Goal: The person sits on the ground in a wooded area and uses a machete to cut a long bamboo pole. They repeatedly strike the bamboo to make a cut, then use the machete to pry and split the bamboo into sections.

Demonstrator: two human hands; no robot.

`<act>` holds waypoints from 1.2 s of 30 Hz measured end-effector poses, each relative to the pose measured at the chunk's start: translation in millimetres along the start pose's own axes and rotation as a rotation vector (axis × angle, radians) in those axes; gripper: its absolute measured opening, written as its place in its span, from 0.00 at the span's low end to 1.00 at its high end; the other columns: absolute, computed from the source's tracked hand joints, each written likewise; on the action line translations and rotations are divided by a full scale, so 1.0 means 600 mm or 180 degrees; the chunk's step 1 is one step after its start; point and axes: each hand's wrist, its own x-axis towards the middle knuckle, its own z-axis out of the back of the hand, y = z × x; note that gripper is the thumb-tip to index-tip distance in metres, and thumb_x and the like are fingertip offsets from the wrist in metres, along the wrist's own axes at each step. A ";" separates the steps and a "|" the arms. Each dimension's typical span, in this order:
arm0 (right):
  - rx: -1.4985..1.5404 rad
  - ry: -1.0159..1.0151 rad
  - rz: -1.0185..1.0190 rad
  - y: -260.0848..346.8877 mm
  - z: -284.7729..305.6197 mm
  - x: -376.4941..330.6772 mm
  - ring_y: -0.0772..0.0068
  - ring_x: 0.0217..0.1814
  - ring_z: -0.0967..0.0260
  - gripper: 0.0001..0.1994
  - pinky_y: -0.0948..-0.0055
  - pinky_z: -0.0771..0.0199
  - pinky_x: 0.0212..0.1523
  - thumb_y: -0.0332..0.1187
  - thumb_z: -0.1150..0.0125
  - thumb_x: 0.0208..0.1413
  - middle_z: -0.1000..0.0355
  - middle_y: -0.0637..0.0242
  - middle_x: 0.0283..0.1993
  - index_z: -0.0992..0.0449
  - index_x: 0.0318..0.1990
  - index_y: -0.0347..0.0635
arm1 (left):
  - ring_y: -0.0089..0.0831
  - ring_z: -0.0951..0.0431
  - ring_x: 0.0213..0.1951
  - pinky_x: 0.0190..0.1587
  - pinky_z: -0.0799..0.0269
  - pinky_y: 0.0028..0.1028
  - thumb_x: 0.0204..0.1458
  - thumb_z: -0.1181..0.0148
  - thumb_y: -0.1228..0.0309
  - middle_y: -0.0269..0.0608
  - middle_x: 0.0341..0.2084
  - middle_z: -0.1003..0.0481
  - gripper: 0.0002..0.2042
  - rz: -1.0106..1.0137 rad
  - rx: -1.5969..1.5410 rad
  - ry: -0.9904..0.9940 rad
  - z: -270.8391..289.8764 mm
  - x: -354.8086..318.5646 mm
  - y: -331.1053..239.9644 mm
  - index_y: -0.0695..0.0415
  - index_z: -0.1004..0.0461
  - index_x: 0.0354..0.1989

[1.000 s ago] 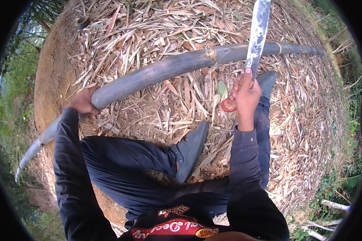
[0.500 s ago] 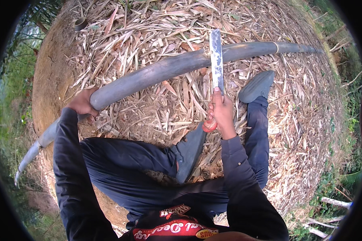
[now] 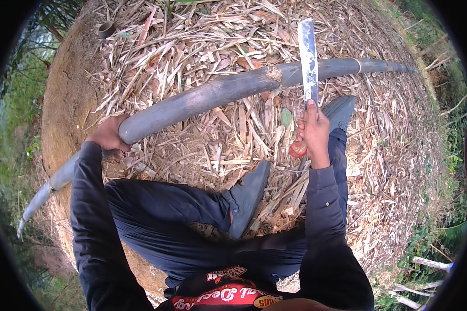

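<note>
A long grey bamboo pole (image 3: 202, 97) runs across the ground, from the lower left edge up to the far right. My left hand (image 3: 110, 136) is closed around it on the left side. My right hand (image 3: 315, 130) grips a machete by its handle, the red end of which shows below the fingers. The machete's blade (image 3: 308, 59), pale with dark patches, points away from me and crosses over the pole's right part. Whether blade and pole touch, I cannot tell. Left of the blade, a rough tan knot (image 3: 273, 75) shows on the pole.
Dry leaves and strips (image 3: 213, 36) cover most of the ground, with bare brown soil (image 3: 65, 98) at the left. My shoes (image 3: 248, 199) stand on the near side of the pole. A short hollow tube piece (image 3: 106, 29) lies far left. Green plants (image 3: 15, 129) edge the area.
My right hand and the machete have moved right and slightly away from me, uncovering the knot on the pole. My left hand keeps its grip on the bamboo.
</note>
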 end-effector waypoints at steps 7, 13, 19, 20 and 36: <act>0.0354 -0.0607 0.0751 -0.044 -0.013 0.026 0.80 0.13 0.44 0.23 0.72 0.42 0.14 0.51 0.47 0.71 0.37 0.72 0.18 0.33 0.28 0.43 | 0.40 0.17 0.42 0.48 0.22 0.37 0.25 0.23 0.77 0.46 0.38 0.19 0.37 -0.0214 0.0165 -0.0015 0.007 0.023 0.018 0.59 0.25 0.54; 0.0872 -0.0067 0.0186 0.020 0.008 0.002 0.83 0.14 0.49 0.21 0.76 0.45 0.15 0.47 0.44 0.71 0.42 0.75 0.19 0.33 0.28 0.44 | 0.39 0.16 0.36 0.36 0.16 0.38 0.28 0.29 0.84 0.46 0.37 0.19 0.35 -0.0513 0.0413 -0.0057 0.012 0.019 0.044 0.62 0.27 0.55; -0.1189 0.0221 0.0613 -0.126 -0.017 0.026 0.80 0.14 0.41 0.23 0.73 0.42 0.15 0.48 0.44 0.70 0.36 0.72 0.17 0.31 0.26 0.42 | 0.36 0.17 0.36 0.36 0.19 0.36 0.26 0.26 0.81 0.44 0.34 0.19 0.33 -0.0089 -0.0163 0.0012 -0.001 0.016 -0.009 0.61 0.24 0.50; -0.1480 0.0298 0.0735 -0.120 -0.019 0.008 0.78 0.15 0.39 0.25 0.70 0.40 0.17 0.49 0.44 0.69 0.33 0.70 0.17 0.30 0.23 0.40 | 0.36 0.17 0.36 0.38 0.19 0.36 0.25 0.26 0.81 0.44 0.34 0.19 0.33 -0.0037 -0.0186 -0.0038 0.005 0.011 -0.005 0.61 0.24 0.50; -0.0801 0.0097 0.0887 -0.030 -0.030 -0.002 0.77 0.16 0.36 0.23 0.72 0.38 0.20 0.46 0.44 0.70 0.33 0.70 0.17 0.29 0.24 0.39 | 0.36 0.17 0.37 0.37 0.16 0.37 0.26 0.29 0.84 0.42 0.35 0.20 0.34 -0.0434 0.0474 -0.0056 0.012 0.026 0.031 0.62 0.26 0.53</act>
